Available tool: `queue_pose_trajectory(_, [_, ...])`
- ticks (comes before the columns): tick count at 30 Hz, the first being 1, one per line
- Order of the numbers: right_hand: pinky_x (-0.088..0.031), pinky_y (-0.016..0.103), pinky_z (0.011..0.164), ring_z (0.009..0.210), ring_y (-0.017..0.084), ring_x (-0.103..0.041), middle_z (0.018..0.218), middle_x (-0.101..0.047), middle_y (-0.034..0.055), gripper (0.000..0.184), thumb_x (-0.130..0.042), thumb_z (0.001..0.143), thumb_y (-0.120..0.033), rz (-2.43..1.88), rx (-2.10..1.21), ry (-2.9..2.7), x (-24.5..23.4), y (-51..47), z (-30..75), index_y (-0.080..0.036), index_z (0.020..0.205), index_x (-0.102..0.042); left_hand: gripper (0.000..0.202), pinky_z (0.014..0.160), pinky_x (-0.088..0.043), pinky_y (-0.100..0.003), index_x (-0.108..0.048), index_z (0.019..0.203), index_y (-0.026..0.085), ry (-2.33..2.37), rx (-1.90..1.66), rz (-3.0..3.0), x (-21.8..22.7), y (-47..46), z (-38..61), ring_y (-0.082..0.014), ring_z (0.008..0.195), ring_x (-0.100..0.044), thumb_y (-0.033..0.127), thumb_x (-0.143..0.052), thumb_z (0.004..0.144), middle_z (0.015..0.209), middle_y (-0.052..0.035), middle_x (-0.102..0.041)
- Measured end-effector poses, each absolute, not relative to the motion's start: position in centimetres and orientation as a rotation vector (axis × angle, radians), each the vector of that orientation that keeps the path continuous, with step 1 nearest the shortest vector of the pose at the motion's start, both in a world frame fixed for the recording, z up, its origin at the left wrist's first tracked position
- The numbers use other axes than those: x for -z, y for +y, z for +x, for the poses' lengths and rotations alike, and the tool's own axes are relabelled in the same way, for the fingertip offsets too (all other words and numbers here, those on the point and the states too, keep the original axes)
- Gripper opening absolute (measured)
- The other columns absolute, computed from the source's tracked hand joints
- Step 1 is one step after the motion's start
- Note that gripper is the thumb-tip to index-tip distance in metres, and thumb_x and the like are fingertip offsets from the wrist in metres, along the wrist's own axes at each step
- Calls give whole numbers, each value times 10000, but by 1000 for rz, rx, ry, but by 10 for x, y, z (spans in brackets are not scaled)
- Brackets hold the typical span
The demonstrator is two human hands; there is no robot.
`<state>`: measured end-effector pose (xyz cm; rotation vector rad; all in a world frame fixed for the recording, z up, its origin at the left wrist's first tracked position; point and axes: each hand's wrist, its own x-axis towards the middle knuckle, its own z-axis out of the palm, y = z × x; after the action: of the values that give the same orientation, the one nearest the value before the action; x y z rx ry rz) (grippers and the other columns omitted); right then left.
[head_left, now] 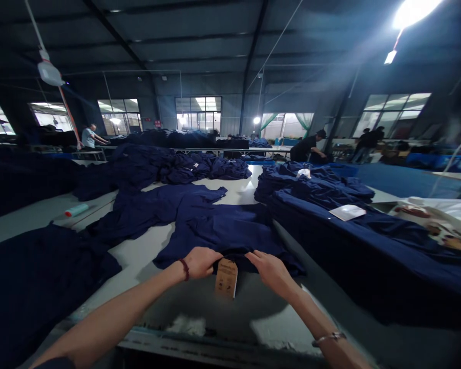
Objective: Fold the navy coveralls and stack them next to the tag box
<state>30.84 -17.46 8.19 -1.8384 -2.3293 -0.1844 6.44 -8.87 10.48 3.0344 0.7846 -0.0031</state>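
Observation:
A navy garment [223,230] lies spread on a white worktable [230,312], with its neck edge toward me. My left hand [202,262], with a dark red cord bracelet on the wrist, pinches that edge on the left. My right hand [271,271], with a silver bracelet, grips the same edge a little further right. A brown card hang tag [226,278] dangles from the garment between my hands, its printed face toward me. The fingertips are partly hidden by the dark fabric.
More navy garments [169,169] lie in heaps along the table, with a large stack [330,225] at right. A white sheet [348,212] rests on that stack. A teal roll [77,210] lies at left. Co-workers [309,146] stand at far tables.

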Motion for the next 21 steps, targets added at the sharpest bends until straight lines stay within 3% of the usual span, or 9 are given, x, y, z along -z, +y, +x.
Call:
queue_pose_trajectory(4, [-450,268,889,1061,170,-598,1167,-650,81,469,-346,848,-87,-1636,-1,-2422,-98,-185,317,-222,1237,-570,362,707,-466,-251,-582,1129,212,639,54,2961,-129,-102,54,-219,891,-640,192,-496,777,990,-52,-686])
queue_pose_trajectory(10, [-442,283,960,1110,177,-581,1220,-636,62,406,-338,927,-304,-1504,-342,-2473,-155,-196,320,-206,1225,-595,425,679,-429,-197,-593,1092,184,296,59,2683,-173,-98,46,-148,794,-586,119,-514,680,935,6,-661])
queue_pose_trajectory(16, [-413,307,971,1088,185,-578,1205,-640,58,382,-364,926,-333,-1475,-341,-2561,-207,-144,330,-207,1193,-607,397,615,-396,-191,-558,1065,145,334,-8,2540,-202,-47,54,-110,671,-501,113,-486,676,829,25,-611])
queue_pose_trajectory(21, [-428,307,899,1025,196,-594,1148,-654,67,330,-416,904,-268,-1603,-229,-2647,-220,-66,341,-209,1172,-599,354,777,-418,-200,-589,1006,157,411,-61,2614,-207,18,76,-139,879,-538,105,-479,674,971,7,-620])
